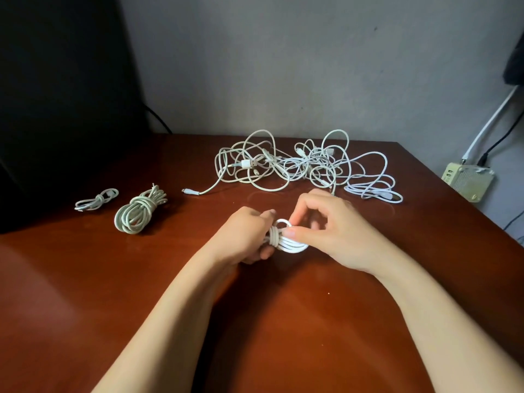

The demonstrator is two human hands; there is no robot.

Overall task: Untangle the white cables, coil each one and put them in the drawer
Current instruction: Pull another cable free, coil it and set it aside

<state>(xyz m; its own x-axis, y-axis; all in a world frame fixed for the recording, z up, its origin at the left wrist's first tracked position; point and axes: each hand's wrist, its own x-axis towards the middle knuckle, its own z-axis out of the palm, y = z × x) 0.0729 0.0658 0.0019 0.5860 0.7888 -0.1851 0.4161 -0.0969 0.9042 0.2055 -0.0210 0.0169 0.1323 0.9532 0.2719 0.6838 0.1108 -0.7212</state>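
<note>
You have one view only, worn on your head. It faces forward and down across the desk [283, 321] toward the far edge and the grey wall [283, 66] behind it. It sits close over the near edge, so your forearms come in from the bottom of the frame. Your left hand [243, 236] and right hand [334, 236] meet on a coiled cable [295, 246] near the middle of the frame. The wide lens takes in the far right corner and much of the right edge, while the desk's left side runs out of frame.
</note>
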